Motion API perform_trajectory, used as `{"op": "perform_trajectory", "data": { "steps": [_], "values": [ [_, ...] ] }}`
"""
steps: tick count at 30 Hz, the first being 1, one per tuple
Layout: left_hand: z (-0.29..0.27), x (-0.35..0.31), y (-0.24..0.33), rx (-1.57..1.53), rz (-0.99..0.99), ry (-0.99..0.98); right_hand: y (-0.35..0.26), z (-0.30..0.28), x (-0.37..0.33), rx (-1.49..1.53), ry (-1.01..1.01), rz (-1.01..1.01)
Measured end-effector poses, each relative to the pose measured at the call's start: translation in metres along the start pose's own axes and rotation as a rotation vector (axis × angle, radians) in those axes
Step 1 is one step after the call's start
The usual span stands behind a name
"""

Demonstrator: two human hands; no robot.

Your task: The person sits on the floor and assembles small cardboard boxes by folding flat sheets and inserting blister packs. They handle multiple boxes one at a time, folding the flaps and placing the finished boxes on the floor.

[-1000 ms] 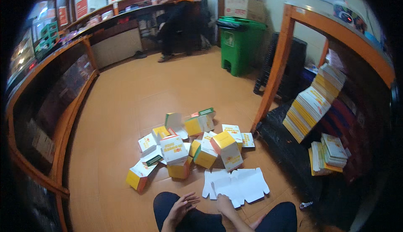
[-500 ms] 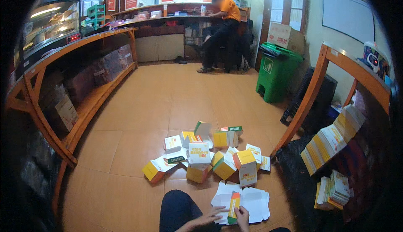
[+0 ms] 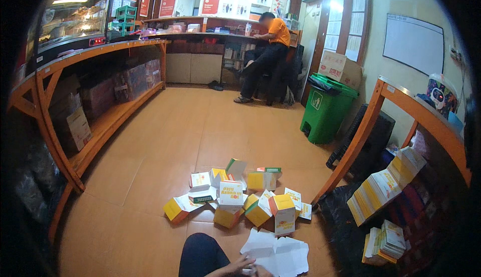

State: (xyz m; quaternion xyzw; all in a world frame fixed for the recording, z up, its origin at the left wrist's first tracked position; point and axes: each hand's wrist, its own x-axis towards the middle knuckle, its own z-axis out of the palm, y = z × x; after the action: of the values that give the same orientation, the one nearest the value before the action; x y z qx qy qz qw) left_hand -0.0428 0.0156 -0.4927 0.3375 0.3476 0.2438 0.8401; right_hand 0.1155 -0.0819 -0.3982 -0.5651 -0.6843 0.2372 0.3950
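Left hand point(image 3: 241, 265) at near-left edge of white sheet point(image 3: 286, 257), fingers partly bent. Right hand point(image 3: 261, 271) just beside it, blurred, cut off by lower edge. Can't tell finger gap or grip on either. Sheet lies unfolded on floor point(image 3: 150, 157), near side of boxes point(image 3: 231, 194).

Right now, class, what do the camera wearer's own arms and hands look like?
The bare, ungloved left hand joins a visible stretch of forearm without a sleeve. The bare right hand, partly cut off below, looks ungloved too. Finer markings are too blurred to tell.
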Motion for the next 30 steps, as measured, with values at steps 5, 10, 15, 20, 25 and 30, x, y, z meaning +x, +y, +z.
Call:
{"op": "perform_trajectory", "data": {
  "steps": [5, 10, 15, 20, 25, 30],
  "values": [
    [-0.037, 0.022, -0.035, 0.283, 0.295, 0.183, -0.007, 0.025, 0.011, -0.091, -0.095, 0.06],
    [-0.031, 0.029, -0.033, 0.423, 0.312, 0.113, 0.007, -0.019, 0.039, -0.437, 0.056, -0.016],
    [-0.006, 0.006, -0.008, 0.52, 0.42, 0.357, 0.026, -0.04, 0.056, -0.303, -0.2, 0.028],
    [0.016, -0.018, 0.012, 0.414, 0.77, 0.34, 0.03, -0.05, 0.065, -0.188, -0.03, -0.067],
    [0.038, -0.037, 0.034, 0.812, 0.921, 0.357, -0.009, -0.051, 0.062, -0.277, 0.021, -0.204],
    [0.086, -0.065, 0.077, 0.937, 0.911, 0.518, -0.053, -0.048, 0.062, -0.459, 0.266, -0.375]
  ]
}}
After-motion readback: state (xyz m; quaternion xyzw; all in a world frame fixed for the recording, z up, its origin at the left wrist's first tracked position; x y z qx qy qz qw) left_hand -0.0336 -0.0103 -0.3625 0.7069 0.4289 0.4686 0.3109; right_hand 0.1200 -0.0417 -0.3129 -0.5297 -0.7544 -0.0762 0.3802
